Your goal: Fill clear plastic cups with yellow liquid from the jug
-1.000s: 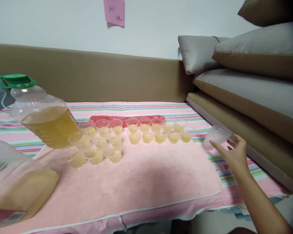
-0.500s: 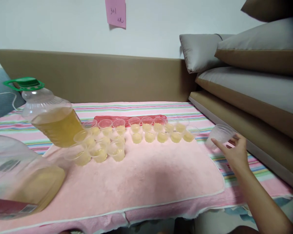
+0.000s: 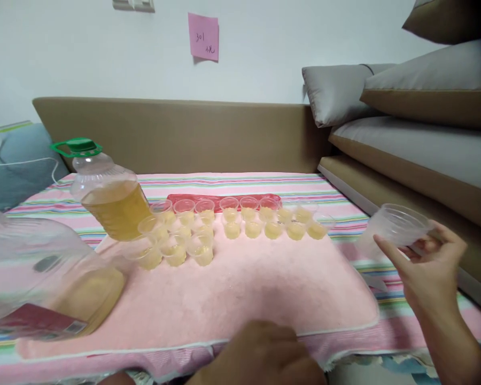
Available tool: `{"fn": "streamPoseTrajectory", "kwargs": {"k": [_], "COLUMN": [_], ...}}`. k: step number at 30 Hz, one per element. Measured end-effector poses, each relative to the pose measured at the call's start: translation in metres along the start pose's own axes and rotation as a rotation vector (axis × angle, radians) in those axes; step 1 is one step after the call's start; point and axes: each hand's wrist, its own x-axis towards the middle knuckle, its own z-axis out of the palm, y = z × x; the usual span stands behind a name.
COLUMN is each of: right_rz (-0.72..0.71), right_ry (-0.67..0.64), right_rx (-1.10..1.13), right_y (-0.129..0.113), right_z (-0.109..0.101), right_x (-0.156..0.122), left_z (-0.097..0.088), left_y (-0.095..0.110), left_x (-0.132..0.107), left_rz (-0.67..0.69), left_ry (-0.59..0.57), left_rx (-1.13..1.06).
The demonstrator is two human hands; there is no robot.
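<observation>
On the right, my right hand (image 3: 428, 262) grips a translucent plastic cup (image 3: 396, 224) between thumb and fingers, lifted over the striped cloth. Whether more cups are nested in it I cannot tell. My left hand (image 3: 260, 355), smeared by motion, hovers at the bottom middle over the front edge of the pink mat (image 3: 208, 305); its fingers are too blurred to read. Several clear cups with pale yellow liquid stand in two groups farther back, among them a front-row cup (image 3: 202, 255) in the left group and a cup (image 3: 232, 230) in the right group.
A large green-capped bottle (image 3: 120, 208) of yellow liquid stands at left. Nearer lies or leans a second big clear bottle (image 3: 92, 294). Red plastic wrapping (image 3: 224, 202) lies behind the cups. Stacked cushions (image 3: 420, 144) border the right side; a brown backrest (image 3: 224, 139) closes the back.
My right hand has raised the cup and brought it closer and farther right in view. My left hand has come into view at the bottom. The camera view has shifted slightly.
</observation>
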Motion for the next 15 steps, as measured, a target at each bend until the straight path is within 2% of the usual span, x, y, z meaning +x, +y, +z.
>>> {"fn": "streamPoseTrajectory", "kwargs": {"k": [1,3,4,6,8,10,12,15], "right_rz": [-0.039,-0.081,-0.096,-0.081,-0.078,-0.06,-0.046,-0.041], "right_ry": [-0.031,-0.112,-0.158,-0.282,-0.379,-0.466,-0.529,-0.61], "right_rx": [0.051,0.157,0.2,0.265,0.307,0.315,0.301,0.266], "right_y": [-0.01,-0.033,-0.044,-0.066,-0.083,-0.096,-0.102,-0.104], "right_z": [0.005,0.017,0.025,0.04,0.055,0.067,0.075,0.082], "right_x": [-0.005,-0.02,-0.03,-0.051,-0.075,-0.097,-0.115,-0.133], "left_z": [-0.021,-0.063,-0.081,-0.105,-0.115,-0.114,-0.109,-0.101], "left_y": [0.004,0.011,0.013,0.013,0.006,-0.003,-0.011,-0.017], "left_x": [0.008,0.02,0.022,0.021,0.015,0.008,0.004,0.003], "left_rz": [-0.057,-0.249,-0.257,-0.361,-0.468,-0.568,-0.639,-0.661], "left_ry": [0.12,0.147,0.199,0.289,0.399,0.473,0.477,0.394], "left_rx": [0.012,0.026,0.031,0.034,0.033,0.033,0.028,0.017]}}
